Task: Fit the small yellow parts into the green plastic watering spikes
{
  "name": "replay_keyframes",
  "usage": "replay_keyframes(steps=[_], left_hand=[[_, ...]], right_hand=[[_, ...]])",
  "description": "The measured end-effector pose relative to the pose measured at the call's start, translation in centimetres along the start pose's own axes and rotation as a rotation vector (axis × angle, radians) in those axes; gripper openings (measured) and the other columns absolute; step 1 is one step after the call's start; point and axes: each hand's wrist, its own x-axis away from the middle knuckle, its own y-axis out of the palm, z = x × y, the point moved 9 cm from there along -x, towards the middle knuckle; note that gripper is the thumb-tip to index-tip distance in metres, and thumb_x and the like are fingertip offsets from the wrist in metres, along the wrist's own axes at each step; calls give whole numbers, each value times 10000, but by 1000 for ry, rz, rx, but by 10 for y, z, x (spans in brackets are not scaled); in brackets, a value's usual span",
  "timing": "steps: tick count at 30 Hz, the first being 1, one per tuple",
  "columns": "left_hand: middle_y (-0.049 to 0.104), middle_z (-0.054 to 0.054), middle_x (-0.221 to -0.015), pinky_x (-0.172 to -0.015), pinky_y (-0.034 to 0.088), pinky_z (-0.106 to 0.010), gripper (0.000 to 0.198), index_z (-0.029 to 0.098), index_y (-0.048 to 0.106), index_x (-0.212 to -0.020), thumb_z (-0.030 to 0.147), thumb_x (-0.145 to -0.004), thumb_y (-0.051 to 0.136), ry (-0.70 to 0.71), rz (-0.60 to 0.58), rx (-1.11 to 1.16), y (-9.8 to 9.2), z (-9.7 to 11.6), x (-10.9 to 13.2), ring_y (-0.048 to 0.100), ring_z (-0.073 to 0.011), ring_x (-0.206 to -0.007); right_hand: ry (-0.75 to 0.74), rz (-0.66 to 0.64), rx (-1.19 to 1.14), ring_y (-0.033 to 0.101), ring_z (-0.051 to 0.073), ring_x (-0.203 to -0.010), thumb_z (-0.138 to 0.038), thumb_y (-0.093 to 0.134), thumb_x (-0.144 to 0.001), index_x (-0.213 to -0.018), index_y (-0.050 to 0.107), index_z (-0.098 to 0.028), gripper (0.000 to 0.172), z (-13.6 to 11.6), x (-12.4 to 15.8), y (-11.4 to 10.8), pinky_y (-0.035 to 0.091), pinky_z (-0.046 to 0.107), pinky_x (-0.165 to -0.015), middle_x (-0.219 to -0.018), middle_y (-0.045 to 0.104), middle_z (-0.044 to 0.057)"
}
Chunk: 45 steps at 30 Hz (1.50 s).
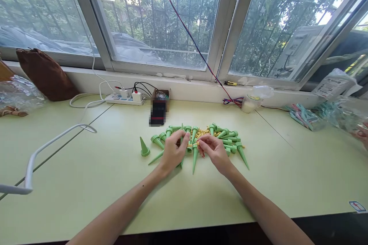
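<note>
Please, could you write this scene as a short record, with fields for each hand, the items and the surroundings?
Left hand: among the green cones; its exact grip is unclear
Right hand: fingertips pinching a small yellow piece
Cones: clustered around the hands; one apart at the left, tip up
Loose yellow pieces: heaped beyond the hands, between cones
Surface: pale table
Far edge: brown bag at left, power strip right of it

pass: bare tabletop (287, 176), right | obstacles: green cones (243, 155) at centre, white tube (29, 173) at left
</note>
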Motion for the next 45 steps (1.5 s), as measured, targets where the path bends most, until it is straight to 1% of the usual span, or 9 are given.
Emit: replay_keyframes(steps=[6,12,14,17,20,26,32,37,45], left_hand=[[414,38,-603,-507,319,-254,364,199,490,-668,400,-971,513,17,-2,3,0,3,0,380,-115,-536],[408,41,-603,-521,312,-259,363,198,484,-669,396,-971,514,17,-15,12,2,2,1,378,-116,-542],[406,41,-607,-529,312,-260,364,197,480,-665,387,-973,511,24,-21,-4,3,3,2,381,-117,-551],[413,38,-616,-544,318,-262,363,196,472,-661,374,-976,506,40,-25,-36,4,4,2,391,-119,-567],[419,35,-624,-556,323,-262,362,196,466,-663,367,-982,496,54,-25,-56,4,6,3,401,-122,-579],[438,28,-645,-586,336,-269,355,196,463,-661,332,-988,486,101,-28,-116,5,9,3,426,-129,-606],[451,25,-646,-595,342,-271,344,197,454,-656,289,-986,491,149,-37,-149,7,15,4,435,-131,-615],[465,23,-645,-597,352,-271,341,199,446,-653,276,-982,492,158,-42,-160,7,17,5,446,-134,-616],[518,8,-671,-615,377,-275,330,203,468,-657,273,-979,495,175,-57,-172,8,17,5,478,-143,-642]], right_hand=[[-23,-11,68,527,116,-529,-415,718,-879,-856,656,-203,222,-5,1,2,447,256,-492,-697,600,-12],[-64,-9,128,539,122,-542,-396,693,-902,-894,659,-208,191,-5,3,2,467,258,-498,-721,601,-6],[-114,-42,222,569,134,-591,-372,673,-920,-938,669,-207,167,-9,7,6,501,268,-547,-769,621,10],[-194,-68,381,621,166,-718,-337,661,-930,-999,679,-203,151,-17,12,12,552,304,-681,-872,657,45],[-244,-71,470,632,185,-769,-315,640,-944,-1009,677,-209,129,-23,15,15,552,323,-725,-880,660,53],[-301,-99,587,603,198,-766,-285,587,-977,-998,670,-229,103,-29,15,21,513,337,-716,-879,644,56],[-316,-108,586,585,190,-743,-272,620,-954,-984,665,-234,65,-28,14,20,503,327,-694,-906,612,54],[-318,-110,586,579,192,-743,-293,608,-964,-975,671,-236,86,-25,14,19,500,324,-675,-908,610,58],[-323,-107,651,568,202,-725,-329,585,-979,-938,680,-227,145,-23,13,20,473,326,-665,-791,605,43]])
